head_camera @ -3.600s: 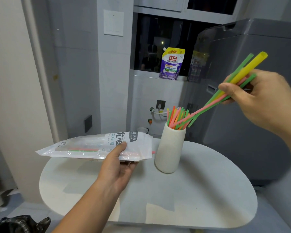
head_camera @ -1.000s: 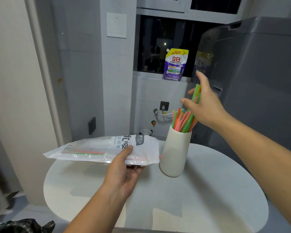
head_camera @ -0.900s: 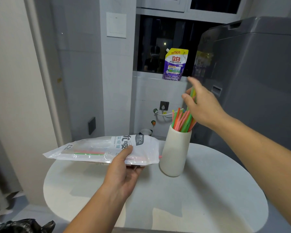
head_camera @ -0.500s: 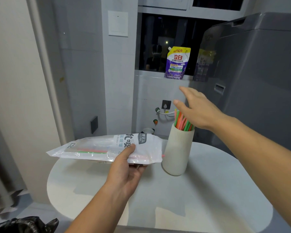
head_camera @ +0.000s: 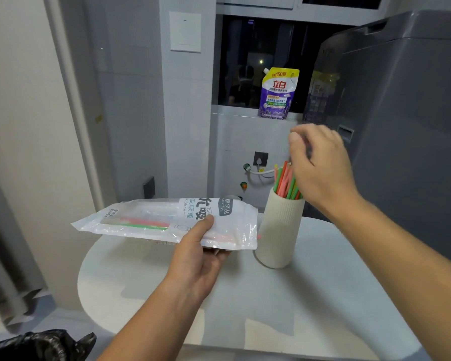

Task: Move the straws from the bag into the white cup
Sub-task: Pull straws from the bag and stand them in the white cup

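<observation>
Left hand (head_camera: 195, 259) holds bag (head_camera: 146, 217) beside white cup (head_camera: 279, 230), pouch (head_camera: 277, 93) behind.

Head-worn, forward-down over the table (head_camera: 297, 295)

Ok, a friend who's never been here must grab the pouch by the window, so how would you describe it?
Behind the round white table is a dark window, with a big grey appliance to its right. On the sill beside that appliance stands a soft pouch. It is the only purple-and-yellow thing there, with red characters and a white spout at its top corner.
</observation>
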Demonstrator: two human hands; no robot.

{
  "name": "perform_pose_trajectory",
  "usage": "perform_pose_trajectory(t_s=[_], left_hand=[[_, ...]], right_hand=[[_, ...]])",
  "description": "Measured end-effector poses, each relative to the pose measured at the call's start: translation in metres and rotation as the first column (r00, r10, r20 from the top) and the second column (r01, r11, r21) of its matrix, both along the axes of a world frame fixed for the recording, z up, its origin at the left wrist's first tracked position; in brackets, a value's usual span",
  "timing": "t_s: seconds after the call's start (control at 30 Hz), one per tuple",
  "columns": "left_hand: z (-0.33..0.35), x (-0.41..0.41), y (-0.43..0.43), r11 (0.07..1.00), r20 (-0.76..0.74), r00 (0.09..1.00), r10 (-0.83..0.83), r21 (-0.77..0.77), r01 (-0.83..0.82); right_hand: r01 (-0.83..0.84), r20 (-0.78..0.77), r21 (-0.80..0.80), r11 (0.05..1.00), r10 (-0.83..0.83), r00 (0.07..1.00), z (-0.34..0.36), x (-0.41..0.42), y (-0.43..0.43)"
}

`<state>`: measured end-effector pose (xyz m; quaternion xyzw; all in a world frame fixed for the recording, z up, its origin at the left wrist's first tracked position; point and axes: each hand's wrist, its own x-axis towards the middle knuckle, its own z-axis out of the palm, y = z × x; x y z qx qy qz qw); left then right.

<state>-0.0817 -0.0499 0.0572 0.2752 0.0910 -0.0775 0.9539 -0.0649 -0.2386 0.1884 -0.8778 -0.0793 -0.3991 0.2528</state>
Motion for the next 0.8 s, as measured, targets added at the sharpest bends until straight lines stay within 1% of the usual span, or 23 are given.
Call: perform_pose_trajectory(t_s=[0.03,0.07,0.1,0.13,0.17,0.2,0.23,0.27,0.33,0.37,0.4,0.47,0.5,0.57,0.6,0.67,0.7,0.8], left_hand=[[0.001,0.000,0.000,1.000,0.016,1.000,0.002,0.013,-0.002],[0.002,-0.001,0.000,0.999,0.033,0.999,0.008,0.032,-0.009],[0.003,-0.002,0.000,0.998,0.045,0.999,0.016,0.064,-0.019],[0.005,-0.003,0.000,0.995,0.058,0.998,0.023,0.100,-0.029],[0.007,-0.005,-0.001,0.990,0.076,0.997,0.029,0.138,-0.039],[0.008,-0.007,-0.002,0.983,0.103,0.994,0.027,0.176,-0.044],[0.009,-0.009,-0.003,0.973,0.136,0.990,0.021,0.225,-0.051],[0.010,-0.012,-0.004,0.958,0.173,0.985,0.010,0.281,-0.059],[0.011,-0.016,-0.005,0.909,0.258,0.966,-0.024,0.407,-0.087],[0.011,-0.018,-0.004,0.880,0.303,0.952,-0.045,0.463,-0.106],[0.012,-0.020,-0.004,0.851,0.342,0.938,-0.065,0.509,-0.127],[0.013,-0.022,-0.002,0.796,0.402,0.911,-0.097,0.581,-0.171],[0.013,-0.023,-0.001,0.771,0.423,0.899,-0.116,0.608,-0.187],[0.013,-0.024,0.001,0.738,0.438,0.887,-0.145,0.645,-0.198],[0.013,-0.024,0.001,0.737,0.429,0.892,-0.141,0.647,-0.194],[0.013,-0.023,0.003,0.743,0.399,0.912,-0.099,0.639,-0.199],[0.013,-0.022,0.004,0.741,0.380,0.922,-0.073,0.639,-0.205],[0.013,-0.017,0.008,0.754,0.303,0.953,-0.005,0.627,-0.196]], right_hand=[[-0.050,0.040,0.147,0.988,0.044,0.998,-0.010,-0.012,0.007],[-0.087,0.020,0.304,0.949,0.085,0.996,-0.021,-0.022,0.015],[-0.101,-0.037,0.477,0.873,0.135,0.990,-0.033,-0.031,0.025],[-0.079,-0.098,0.657,0.750,0.190,0.977,-0.047,-0.039,0.033],[-0.022,-0.158,0.816,0.578,0.259,0.953,-0.058,-0.045,0.041],[0.062,-0.203,0.923,0.381,0.343,0.917,-0.069,-0.051,0.048],[0.137,-0.213,0.970,0.202,0.426,0.879,-0.078,-0.055,0.054],[0.188,-0.195,0.980,0.065,0.496,0.846,-0.086,-0.059,0.059],[0.218,-0.097,0.965,-0.143,0.579,0.810,-0.100,-0.063,0.067],[0.230,-0.052,0.946,-0.230,0.592,0.804,-0.103,-0.065,0.069],[0.244,-0.019,0.925,-0.292,0.603,0.797,-0.107,-0.065,0.070],[0.279,0.001,0.893,-0.355,0.619,0.785,-0.112,-0.067,0.071],[0.298,-0.007,0.883,-0.362,0.625,0.780,-0.114,-0.068,0.072],[0.312,-0.029,0.885,-0.346,0.629,0.777,-0.116,-0.070,0.072],[0.314,-0.043,0.892,-0.326,0.630,0.775,-0.116,-0.070,0.071],[0.311,-0.086,0.915,-0.258,0.627,0.774,-0.117,-0.070,0.068],[0.309,-0.120,0.928,-0.208,0.619,0.776,-0.117,-0.070,0.066],[0.313,-0.256,0.950,-0.005,0.564,0.785,-0.116,-0.067,0.059]])
